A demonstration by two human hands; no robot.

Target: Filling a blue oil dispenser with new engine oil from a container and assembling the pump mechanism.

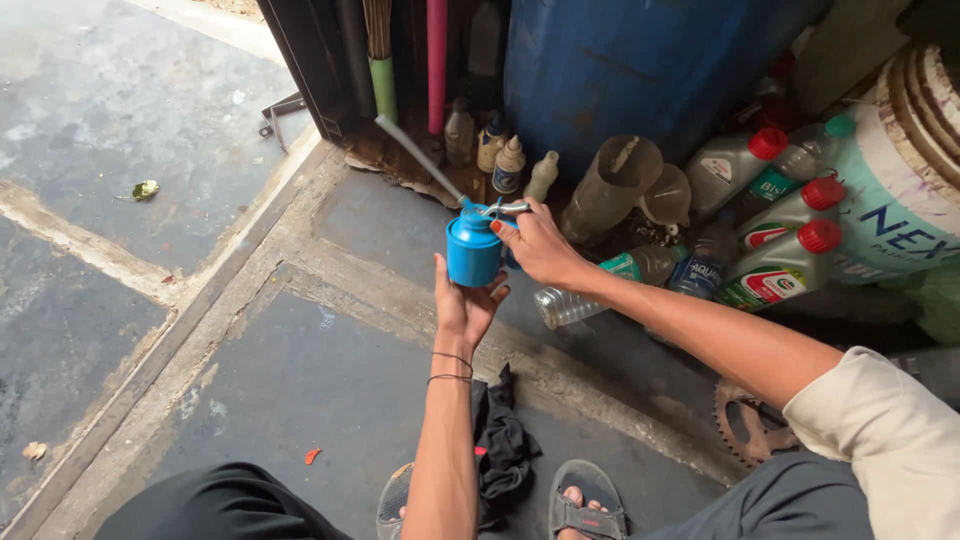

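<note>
Oilcan [473, 250], stiff and probably slippery: our left hand [465, 305] cupped its base, right hand [535, 245] pinched the trigger [507, 208].

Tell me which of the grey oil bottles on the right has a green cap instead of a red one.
The grey bottle farthest back, against the big white bucket, has the green cap. The other three grey bottles around it all have red caps.

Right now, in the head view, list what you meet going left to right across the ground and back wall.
Green leaf → green pole → blue oil can, gripped by the left hand → right hand → upturned clear jar → red-capped grey bottles → white paint bucket.
</note>
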